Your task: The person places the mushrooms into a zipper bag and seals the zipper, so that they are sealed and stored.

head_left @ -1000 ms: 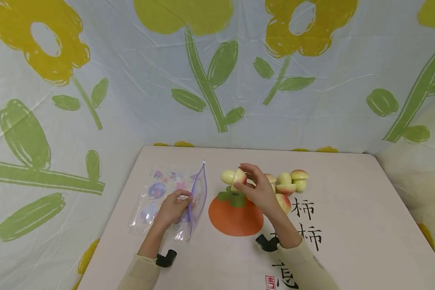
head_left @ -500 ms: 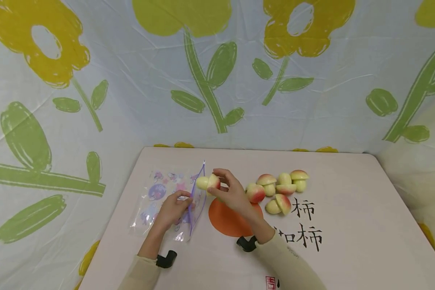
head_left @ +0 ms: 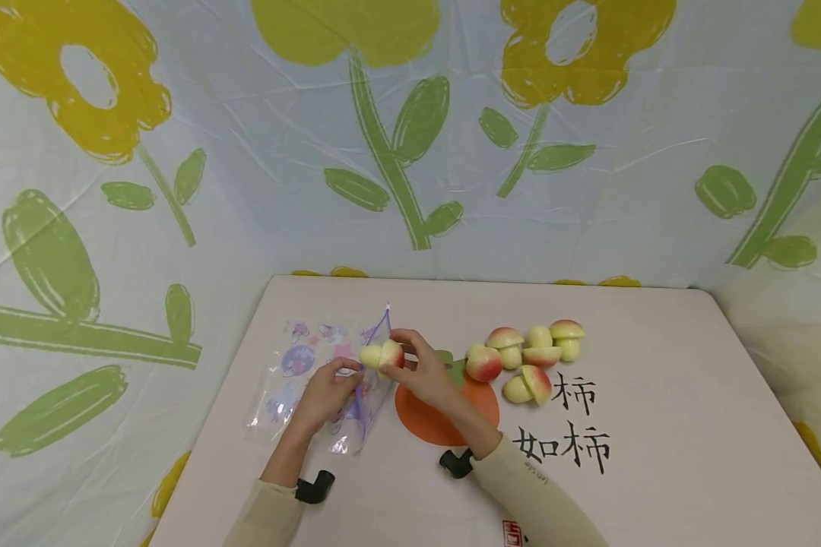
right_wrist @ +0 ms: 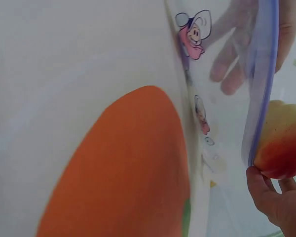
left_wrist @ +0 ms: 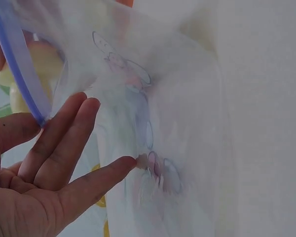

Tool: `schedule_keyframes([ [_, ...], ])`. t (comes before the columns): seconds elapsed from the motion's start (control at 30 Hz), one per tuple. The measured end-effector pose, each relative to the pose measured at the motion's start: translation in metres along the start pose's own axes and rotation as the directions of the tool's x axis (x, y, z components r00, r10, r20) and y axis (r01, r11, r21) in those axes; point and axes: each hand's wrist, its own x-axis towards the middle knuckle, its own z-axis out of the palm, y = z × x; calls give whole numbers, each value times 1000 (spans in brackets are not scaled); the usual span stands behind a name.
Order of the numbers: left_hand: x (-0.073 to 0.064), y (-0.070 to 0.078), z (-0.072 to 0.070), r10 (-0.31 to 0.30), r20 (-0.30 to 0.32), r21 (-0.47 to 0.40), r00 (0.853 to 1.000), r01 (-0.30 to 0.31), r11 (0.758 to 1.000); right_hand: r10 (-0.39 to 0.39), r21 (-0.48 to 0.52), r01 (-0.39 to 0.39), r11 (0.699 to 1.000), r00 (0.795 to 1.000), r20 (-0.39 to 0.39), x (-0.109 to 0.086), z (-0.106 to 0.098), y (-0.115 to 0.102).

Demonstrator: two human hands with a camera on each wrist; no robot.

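A clear zip bag with purple cartoon prints lies on the left of the table, its purple-edged mouth spread apart. My left hand pinches one side of that mouth; in the left wrist view its thumb meets a finger at the purple strip, other fingers stretched along the film. At the bag's mouth, my right hand grips a toy mushroom with a red-and-yellow cap and pale stem. Its stem points left into the opening. In the right wrist view the cap shows beside the purple strip.
Several more toy mushrooms cluster right of my right hand. The pale table mat bears a printed orange persimmon and black characters. A flower-patterned cloth hangs behind and at the sides.
My right hand has carried the toy mushroom leftward from above the printed persimmon to the bag's mouth. The left hand has stayed in place on the bag.
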Motion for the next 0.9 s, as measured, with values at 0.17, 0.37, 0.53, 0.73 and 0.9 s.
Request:
schedule_keyframes([
  [0.17,-1,0,-1,8,-2,-17,1000,-8,1000,-1,-60,0,998,1000,-11,-1,-2,6],
  [0.37,-2,1,-1,38,0,-15,999,-38,999,18,-143,-20,990,1000,-18,-1,-4,12],
  [0.53,-2,1,0,54,-8,-24,999,-54,998,28,-183,-32,983,999,-24,0,-6,18],
  [0.73,-3,0,2,68,-12,-23,998,-68,997,30,-258,-40,965,999,-41,0,-7,20],
  [0.9,-5,0,2,84,-5,-40,996,-84,996,48,-301,-68,951,996,-73,-1,-5,19],
])
